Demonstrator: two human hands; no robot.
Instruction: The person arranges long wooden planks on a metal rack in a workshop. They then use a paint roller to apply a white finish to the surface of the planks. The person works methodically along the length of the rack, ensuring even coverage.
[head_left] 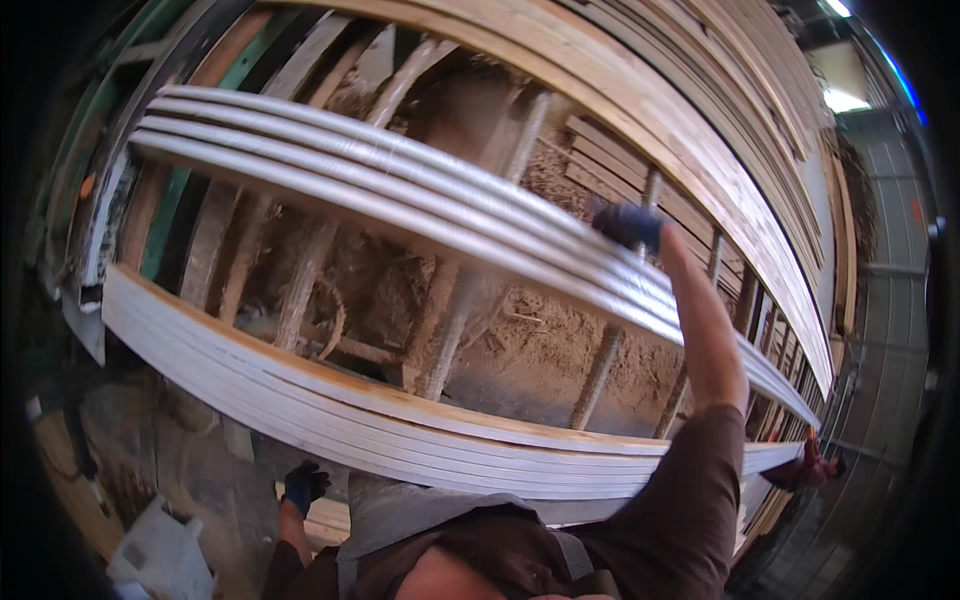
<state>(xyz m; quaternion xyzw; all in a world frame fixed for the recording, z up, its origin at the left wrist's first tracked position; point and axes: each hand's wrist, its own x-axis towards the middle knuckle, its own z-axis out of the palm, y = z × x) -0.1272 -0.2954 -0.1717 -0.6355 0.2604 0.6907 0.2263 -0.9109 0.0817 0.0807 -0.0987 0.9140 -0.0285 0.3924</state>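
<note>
Several long, shiny white boards point(400, 170) lie side by side across metal bars, running from the far left to the lower right. My right hand point(630, 225), in a dark glove, reaches over them and grips their far edge; its fingers are blurred. Closer to my body, a stack of white-faced boards point(330, 420) with bare wood on the upper edge spans the rack. My left hand point(305, 487), also gloved, hangs below this stack at my left side. Its fingers are loosely bent and apart, with nothing visible in them.
Metal bars point(597, 375) cross a pit with wood shavings point(540, 330) below. Long raw boards point(720, 170) are piled on the far side. At the far right end, another person point(805, 470) stands by the boards. A white container point(165, 550) sits at lower left.
</note>
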